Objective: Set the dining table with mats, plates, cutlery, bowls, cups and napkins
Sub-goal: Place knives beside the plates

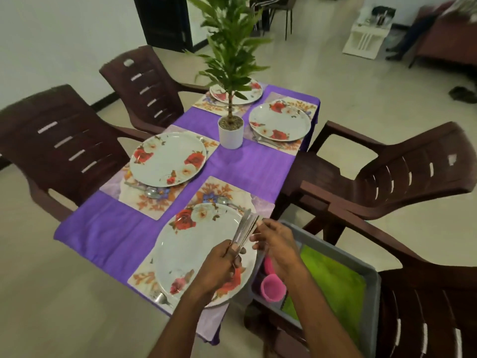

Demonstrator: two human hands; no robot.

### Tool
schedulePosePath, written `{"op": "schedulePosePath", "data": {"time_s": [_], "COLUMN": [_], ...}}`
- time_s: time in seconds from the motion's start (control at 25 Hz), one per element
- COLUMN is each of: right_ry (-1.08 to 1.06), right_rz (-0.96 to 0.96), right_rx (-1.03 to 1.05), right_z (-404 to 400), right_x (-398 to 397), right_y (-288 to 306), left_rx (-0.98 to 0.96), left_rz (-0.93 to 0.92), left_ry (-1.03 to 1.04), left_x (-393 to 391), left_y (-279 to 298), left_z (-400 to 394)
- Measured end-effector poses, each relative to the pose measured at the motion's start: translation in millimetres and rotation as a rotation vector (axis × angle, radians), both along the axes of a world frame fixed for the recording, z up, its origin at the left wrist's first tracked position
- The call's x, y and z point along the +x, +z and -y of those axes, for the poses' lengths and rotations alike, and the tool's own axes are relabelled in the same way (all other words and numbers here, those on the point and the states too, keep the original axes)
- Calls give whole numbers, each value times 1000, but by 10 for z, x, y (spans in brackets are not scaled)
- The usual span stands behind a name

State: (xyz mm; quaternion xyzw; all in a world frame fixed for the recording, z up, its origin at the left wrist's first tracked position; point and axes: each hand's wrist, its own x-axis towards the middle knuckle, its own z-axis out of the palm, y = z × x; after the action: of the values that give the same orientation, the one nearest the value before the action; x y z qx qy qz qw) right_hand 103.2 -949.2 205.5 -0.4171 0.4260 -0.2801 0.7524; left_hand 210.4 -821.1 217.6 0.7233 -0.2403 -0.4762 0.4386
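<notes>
Several floral plates sit on floral mats on the purple-clothed table (247,166). Over the nearest plate (191,249) my left hand (222,264) grips a bundle of knives (245,227) by their handles, blades fanned up and away. My right hand (273,244) pinches one knife of the bundle near its upper end. A spoon (224,201) lies beyond this plate and a fork (161,297) at its near edge. The left plate (167,158) has a spoon (151,193) beside it, and the far right plate (280,121) a fork (265,141).
A grey tub (371,280) on the chair at my right holds pink cups (273,288) and a green cloth. A potted plant (230,130) stands mid-table. Brown plastic chairs (64,140) ring the table; a further plate (245,95) lies behind the plant.
</notes>
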Motion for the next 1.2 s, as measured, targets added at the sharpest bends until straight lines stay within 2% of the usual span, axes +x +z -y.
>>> {"op": "schedulePosePath", "data": {"time_s": [0.2,0.36,0.48,0.6,0.72,0.88,0.96,1.04,1.2], "right_ry": [-64,-252,-331,-416,-453,-456,-407,-271,180], "right_rz": [-14,-55,-70,-32,49,96,44,-79,-396], "right_rx": [-4,-12,-50,-60,19,66,21,-91,-563], "right_z": [-602,-912,-995,-994,-946,-824,-728,-646,-454], "right_x": [527,793,908,962,996,1077,1157,1261,1356], "right_y": [128,242,336,413,517,560,530,466,227], "left_rx": [-12,-35,-38,-36,-8,-16,-92,-165,-125], "left_rz": [5,-78,-131,-50,-29,-142,-129,-109,-34], "left_ry": [-96,20,133,169,194,79,48,84,231], "left_x": [642,970,1188,1337,1398,1372,1311,1268,1352], "left_y": [42,55,47,53,168,233,281,358,329], "left_z": [-613,-875,-903,-887,-794,-648,-519,-319,195]}}
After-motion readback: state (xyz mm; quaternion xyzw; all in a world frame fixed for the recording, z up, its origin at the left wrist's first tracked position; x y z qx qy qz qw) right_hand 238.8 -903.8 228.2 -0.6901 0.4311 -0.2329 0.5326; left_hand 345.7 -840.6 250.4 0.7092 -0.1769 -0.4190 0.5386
